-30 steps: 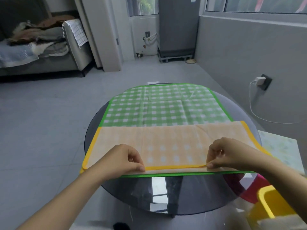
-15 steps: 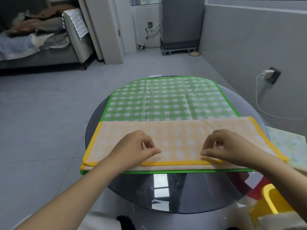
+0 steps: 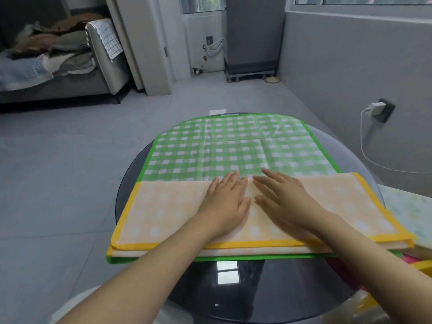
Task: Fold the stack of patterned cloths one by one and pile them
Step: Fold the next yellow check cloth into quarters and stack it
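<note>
An orange checked cloth (image 3: 163,211) with a yellow border lies folded in half across the near part of a round dark glass table (image 3: 233,288). Under it a green checked cloth (image 3: 233,146) with a green border lies spread flat and reaches to the table's far side. My left hand (image 3: 226,202) and my right hand (image 3: 282,199) lie side by side, flat with straight fingers, pressing on the middle of the folded orange cloth. Their fingertips reach the fold line at the cloth's far edge.
A pale floral cloth (image 3: 406,209) lies at the table's right edge. Below it are a yellow container (image 3: 425,265) and something pink. A grey wall with a plugged charger (image 3: 376,106) runs along the right. A sofa (image 3: 58,73) with piled clothes stands far left.
Both hands let go of the orange cloth's near yellow edge, moved forward and together, and now lie flat on the cloth's middle. The camera tilted down a little.
</note>
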The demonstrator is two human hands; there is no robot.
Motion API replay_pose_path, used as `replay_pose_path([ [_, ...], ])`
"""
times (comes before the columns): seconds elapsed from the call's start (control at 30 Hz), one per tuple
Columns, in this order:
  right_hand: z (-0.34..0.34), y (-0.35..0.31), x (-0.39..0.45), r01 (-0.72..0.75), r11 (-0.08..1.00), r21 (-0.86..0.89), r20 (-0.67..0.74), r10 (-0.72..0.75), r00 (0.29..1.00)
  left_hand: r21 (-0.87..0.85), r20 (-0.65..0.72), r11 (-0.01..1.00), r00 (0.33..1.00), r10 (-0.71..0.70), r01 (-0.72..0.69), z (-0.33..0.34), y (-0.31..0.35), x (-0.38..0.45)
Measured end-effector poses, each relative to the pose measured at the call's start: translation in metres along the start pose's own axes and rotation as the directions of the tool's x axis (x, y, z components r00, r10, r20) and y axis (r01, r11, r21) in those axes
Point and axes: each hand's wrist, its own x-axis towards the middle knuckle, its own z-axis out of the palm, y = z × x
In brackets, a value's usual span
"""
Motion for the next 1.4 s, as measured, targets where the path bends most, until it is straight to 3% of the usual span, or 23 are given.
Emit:
replay_pose_path([
  [0.17,0.017,0.006,-0.005,0.016,0.992,-0.127,0.067,-0.007,0.998,0.057,0.05,0.998,0.999,-0.013,0.01,0.012,-0.002,0.001],
  [0.5,-0.011,0.085,-0.026,-0.331,0.926,-0.181,-0.001,0.336,0.942,0.076,0.032,0.997,0.999,-0.016,0.013,0.016,-0.004,0.0],
  [0.77,-0.014,0.083,-0.026,-0.369,0.917,-0.155,-0.006,0.372,0.928,0.071,0.027,0.997,0.999,-0.027,0.025,0.015,-0.001,0.0],
  [0.87,-0.011,0.06,-0.019,-0.299,0.951,-0.08,0.011,0.301,0.954,0.047,0.026,0.999,0.999,-0.024,0.023,0.013,0.0,-0.001],
  [1.03,0.002,0.0,0.0,-0.017,0.989,0.147,0.039,0.011,0.999,-0.076,-0.044,0.997,0.999,-0.02,0.017,0.011,-0.002,0.004],
  [1.13,0.01,-0.019,0.006,-0.014,0.96,0.28,0.077,-0.008,0.997,-0.106,-0.042,0.994,0.999,-0.001,-0.004,0.009,-0.008,0.004],
  [1.27,0.024,-0.018,0.002,0.067,0.998,-0.019,0.042,-0.066,0.997,0.012,-0.042,1.0,0.999,-0.004,0.004,0.011,-0.028,-0.005],
  [1.4,0.025,-0.019,0.001,0.057,0.993,-0.106,0.067,-0.05,0.996,0.025,-0.051,0.992,0.991,-0.124,0.126,0.008,-0.062,-0.024],
])
